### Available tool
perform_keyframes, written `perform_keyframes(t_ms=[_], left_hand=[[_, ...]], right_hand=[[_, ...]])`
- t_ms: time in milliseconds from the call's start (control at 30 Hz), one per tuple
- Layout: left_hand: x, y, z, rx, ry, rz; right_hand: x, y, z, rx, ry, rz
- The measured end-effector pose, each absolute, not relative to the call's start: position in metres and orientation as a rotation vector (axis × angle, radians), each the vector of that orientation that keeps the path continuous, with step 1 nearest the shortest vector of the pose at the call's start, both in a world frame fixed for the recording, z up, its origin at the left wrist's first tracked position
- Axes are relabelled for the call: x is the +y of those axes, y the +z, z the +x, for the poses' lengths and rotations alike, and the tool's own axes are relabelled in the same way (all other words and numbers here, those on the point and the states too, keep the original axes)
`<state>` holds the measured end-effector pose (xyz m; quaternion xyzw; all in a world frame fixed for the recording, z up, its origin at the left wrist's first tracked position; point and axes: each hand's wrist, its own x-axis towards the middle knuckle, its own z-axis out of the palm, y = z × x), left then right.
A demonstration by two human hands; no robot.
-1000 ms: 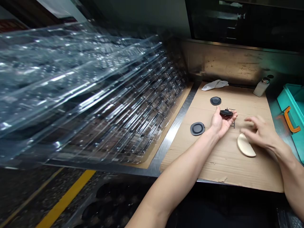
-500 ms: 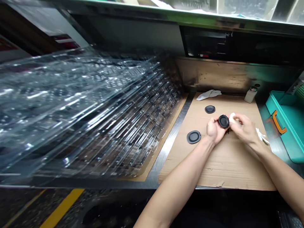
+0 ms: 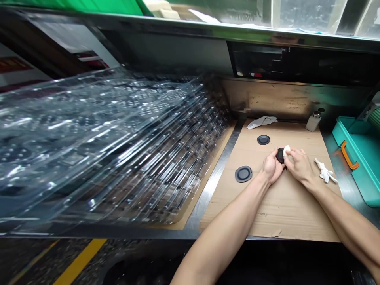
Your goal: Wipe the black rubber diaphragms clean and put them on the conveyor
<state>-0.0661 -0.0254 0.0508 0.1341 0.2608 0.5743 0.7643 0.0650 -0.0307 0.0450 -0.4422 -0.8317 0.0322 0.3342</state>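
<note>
The black disc (image 3: 280,155) is round, matte and shallow, tilted to face the person, with its right side covered by the pad (image 3: 286,150). It sits above the cardboard (image 3: 293,209), in the left grip (image 3: 271,168), whose palm is turned up and whose thumb and fingers close around the rim. The pad is cream-white, smooth and seen almost edge-on, pinched between thumb and fingers in the right grip (image 3: 298,164); how hard it bears on the disc cannot be told.

By count: one black disc in hand, one pad, and two grey discs (image 3: 243,174) lying flat on the cardboard to the left, well apart, each with a ringed middle. Around them are one bottle (image 3: 314,122) with a metal cap, one pale cloth (image 3: 261,122) at the far edge, one white bundle (image 3: 325,173) by the right edge, and one teal box (image 3: 365,190) with one orange handle (image 3: 349,156) showing. Clear trays (image 3: 133,158) fill the bench (image 3: 208,190) on the left, too blurred to count
</note>
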Motion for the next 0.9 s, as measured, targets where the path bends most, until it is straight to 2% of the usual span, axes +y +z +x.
perform_keyframes(t_ms=[333,433,567,767,900], left_hand=[[-0.024,0.048,-0.064,0.587,1.171,0.260],[-0.023,0.042,-0.066,0.612,1.222,0.355],[-0.027,0.037,-0.068,0.750,1.297,0.781],[-0.041,0.043,-0.074,1.159,1.586,1.762],[-0.045,0.048,-0.074,1.224,1.646,2.043]], right_hand=[[-0.030,0.045,0.068,-2.309,0.014,-1.136],[-0.022,0.042,0.081,-2.294,0.002,-1.309],[-0.012,0.035,0.100,-2.190,-0.012,-1.469],[-0.013,0.035,0.104,-2.266,0.070,-1.629],[-0.020,0.043,0.103,-2.285,0.041,-1.697]])
